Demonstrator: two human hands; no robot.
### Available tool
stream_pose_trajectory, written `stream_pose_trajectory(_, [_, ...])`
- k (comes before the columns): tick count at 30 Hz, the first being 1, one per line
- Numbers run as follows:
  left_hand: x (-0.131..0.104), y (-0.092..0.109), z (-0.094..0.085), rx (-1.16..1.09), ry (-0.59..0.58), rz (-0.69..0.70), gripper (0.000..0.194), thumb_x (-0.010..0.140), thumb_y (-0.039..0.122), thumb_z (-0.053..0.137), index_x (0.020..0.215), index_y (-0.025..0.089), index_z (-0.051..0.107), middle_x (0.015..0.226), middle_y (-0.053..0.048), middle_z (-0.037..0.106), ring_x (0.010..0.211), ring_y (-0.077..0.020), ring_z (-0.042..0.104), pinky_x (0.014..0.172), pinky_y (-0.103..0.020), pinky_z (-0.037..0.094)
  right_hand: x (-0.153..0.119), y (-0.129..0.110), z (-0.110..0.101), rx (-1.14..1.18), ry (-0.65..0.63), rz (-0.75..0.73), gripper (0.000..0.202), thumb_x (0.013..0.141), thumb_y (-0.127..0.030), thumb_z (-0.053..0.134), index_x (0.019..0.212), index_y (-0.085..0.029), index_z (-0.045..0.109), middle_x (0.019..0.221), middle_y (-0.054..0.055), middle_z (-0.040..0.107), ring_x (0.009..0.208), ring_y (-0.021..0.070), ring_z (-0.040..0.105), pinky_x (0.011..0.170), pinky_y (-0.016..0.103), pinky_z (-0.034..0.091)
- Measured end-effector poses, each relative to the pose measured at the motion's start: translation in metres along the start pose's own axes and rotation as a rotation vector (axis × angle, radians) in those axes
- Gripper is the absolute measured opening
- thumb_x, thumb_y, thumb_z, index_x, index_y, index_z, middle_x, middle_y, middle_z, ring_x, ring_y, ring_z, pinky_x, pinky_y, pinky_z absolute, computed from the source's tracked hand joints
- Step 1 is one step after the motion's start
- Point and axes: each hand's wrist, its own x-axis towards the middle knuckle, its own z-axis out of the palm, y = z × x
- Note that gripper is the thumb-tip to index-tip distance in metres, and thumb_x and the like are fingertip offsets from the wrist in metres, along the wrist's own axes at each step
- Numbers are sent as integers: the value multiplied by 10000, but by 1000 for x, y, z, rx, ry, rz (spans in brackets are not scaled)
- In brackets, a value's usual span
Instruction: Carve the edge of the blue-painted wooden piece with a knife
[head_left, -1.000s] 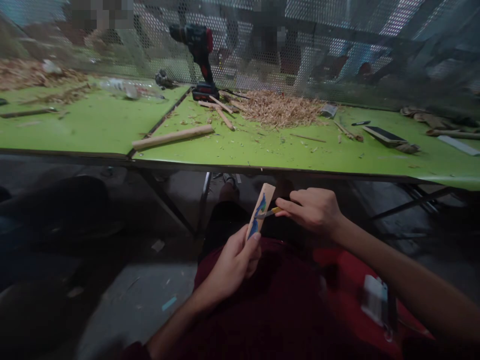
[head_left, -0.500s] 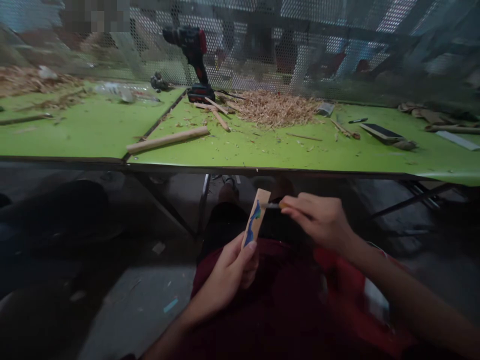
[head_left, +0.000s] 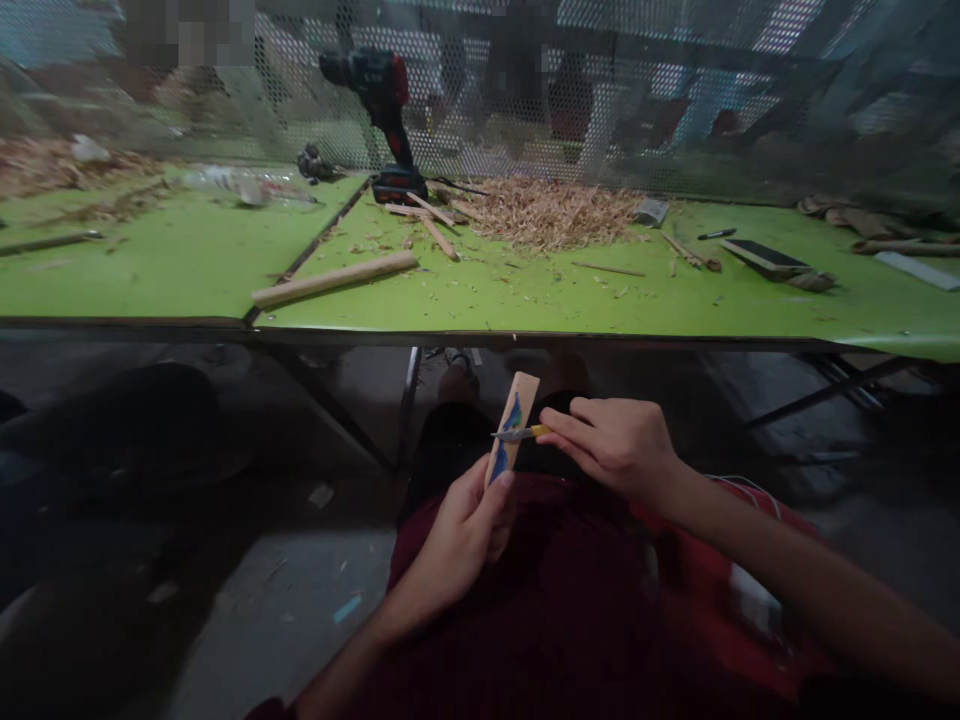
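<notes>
My left hand (head_left: 469,520) is closed around the lower end of a flat strip of wood (head_left: 526,388), which points up and away from me over my lap. Blue and some green colour runs down the strip's face. My right hand (head_left: 619,445) grips the yellow handle of a small knife (head_left: 516,435). Its metal blade lies across the face of the strip, over the coloured part, with the tip near the strip's left edge. Most of the handle is hidden in my fingers.
A green table (head_left: 480,295) stands ahead with a wooden stick (head_left: 334,278) near its front edge. Further back are a cordless drill (head_left: 382,120), a heap of wood shavings (head_left: 551,212), a phone (head_left: 765,256) and a clear plastic bottle (head_left: 251,187). Perforated mesh rises behind.
My right hand has shifted left and slightly down, bringing the knife blade from the strip's right edge, near its top, to across its middle. The left hand stays nearly in place.
</notes>
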Motion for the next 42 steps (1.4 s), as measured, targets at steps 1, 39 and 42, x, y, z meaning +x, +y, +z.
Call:
stream_pose_trajectory(1, [1,-1,0,5,-1,0,326,900,485,556,846,220,374,577,116,240,422,-23,163,372,-146,136,0,2,0,-10,-1,-12,300,976,-409,499,981,-225,736,640,-11,575,553,104,424,553,294,207])
stream_pose_trajectory(39, [-9,2,7,45,26,-26,336,895,507,546,843,222,376,577,107,283,437,-30,209,382,-140,171,-10,-27,-1,348,-4,220,255,974,-306,516,1002,-140,708,715,15,638,605,98,563,589,219,375])
stream_pose_trajectory(42, [-9,2,6,60,41,-29,331,888,521,547,893,222,405,581,109,286,431,-29,202,379,-142,162,-8,-30,5,264,14,177,264,978,-307,513,990,-135,713,672,5,608,565,88,524,553,227,325])
